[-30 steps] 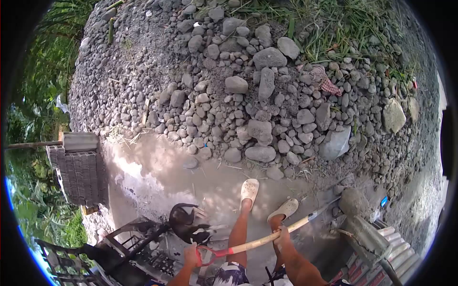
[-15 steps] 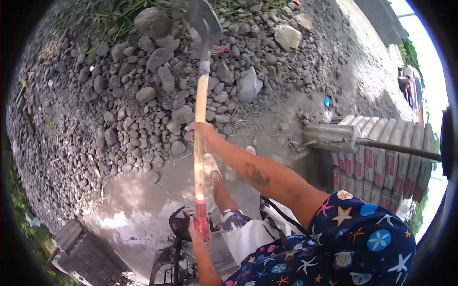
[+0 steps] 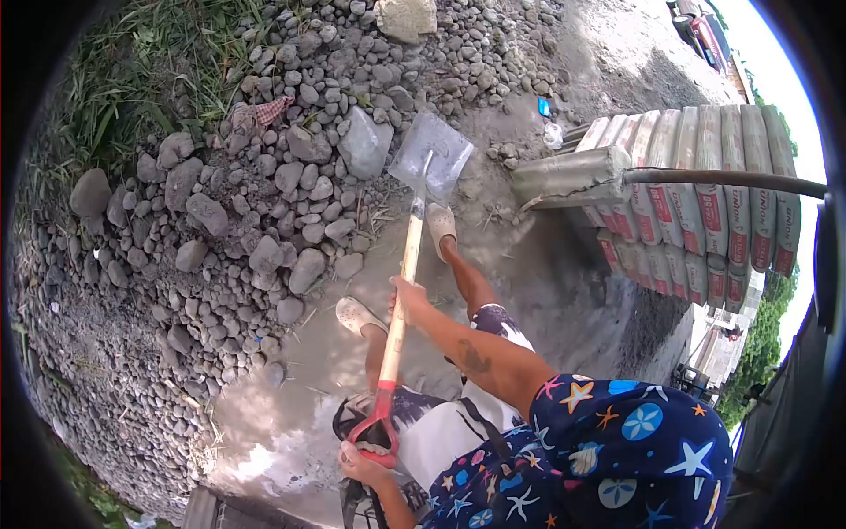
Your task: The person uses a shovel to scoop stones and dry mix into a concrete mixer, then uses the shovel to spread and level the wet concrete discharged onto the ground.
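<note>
A shovel (image 3: 397, 344) with a pale wooden shaft slants across the middle of the view. My right hand (image 3: 406, 301) is wrapped around the shaft about halfway along. At the lower end, my left hand (image 3: 359, 463) grips the red D-shaped handle (image 3: 382, 423). The square metal blade (image 3: 432, 157) is out in front, close over the ground and bare in its visible face. A large angular grey stone (image 3: 365, 145) lies just left of the blade. My feet, in beige clogs (image 3: 442, 231), stand on either side of the shaft.
Loose stones and gravel (image 3: 238, 264) cover the left side, with grass (image 3: 132, 97) at upper left. Stacked cement bags (image 3: 696, 189) stand at the right beside a concrete post (image 3: 568, 176) and a dark pole (image 3: 723, 179). A vehicle (image 3: 702, 37) is far off.
The shovel blade has come down and to the right, from over the stones to beside the angular stone, its face now turned toward me. The camera view has shifted. Both hands keep their grip.
</note>
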